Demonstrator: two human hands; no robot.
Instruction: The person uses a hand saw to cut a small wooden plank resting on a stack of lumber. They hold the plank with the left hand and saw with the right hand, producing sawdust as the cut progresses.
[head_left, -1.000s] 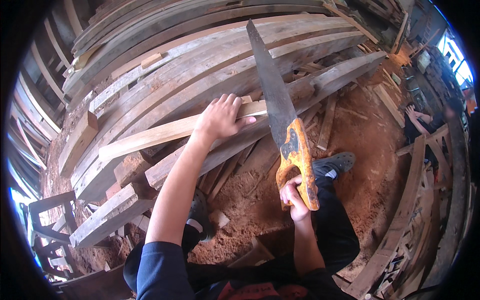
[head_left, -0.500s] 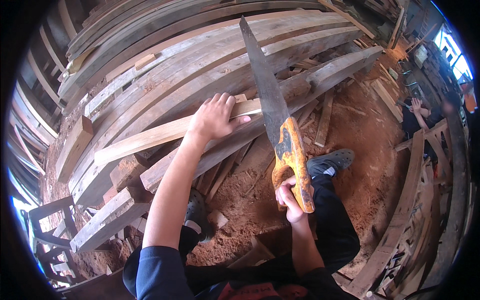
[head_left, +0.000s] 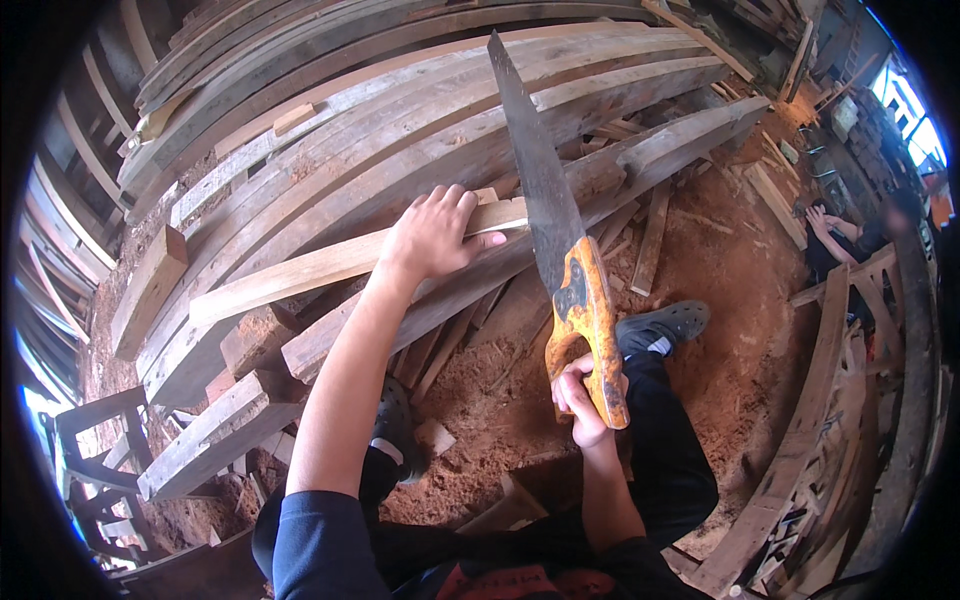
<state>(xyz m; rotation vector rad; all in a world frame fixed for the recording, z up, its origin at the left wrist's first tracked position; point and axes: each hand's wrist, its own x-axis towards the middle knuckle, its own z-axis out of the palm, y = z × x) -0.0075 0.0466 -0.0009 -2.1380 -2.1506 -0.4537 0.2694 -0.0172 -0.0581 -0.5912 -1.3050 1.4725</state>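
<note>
My right hand (head_left: 583, 400) grips the worn yellow-orange handle of a handsaw (head_left: 540, 170). Its long grey blade points away from me and slants up to the left, passing by the far end of a pale wooden strip (head_left: 300, 280). Over that strip lies my left hand (head_left: 432, 235), fingers wrapped across the top and thumb toward the blade, pressing it down. Beneath, the strip rests across thick weathered beams (head_left: 430, 315). The blade hides what lies directly behind it, so I cannot tell whether its teeth touch the wood.
Long beams (head_left: 400, 120) are stacked ahead and to the left. Reddish sawdust (head_left: 740, 290) covers the ground around my shoes (head_left: 665, 325). At the right, another person (head_left: 835, 235) is near a wooden frame (head_left: 865, 280). More curved timber (head_left: 800, 440) lies lower right.
Both hands, the saw and the strip keep nearly the same place, with only a slight shift of the view. The other person's hands at the right have moved a little.
</note>
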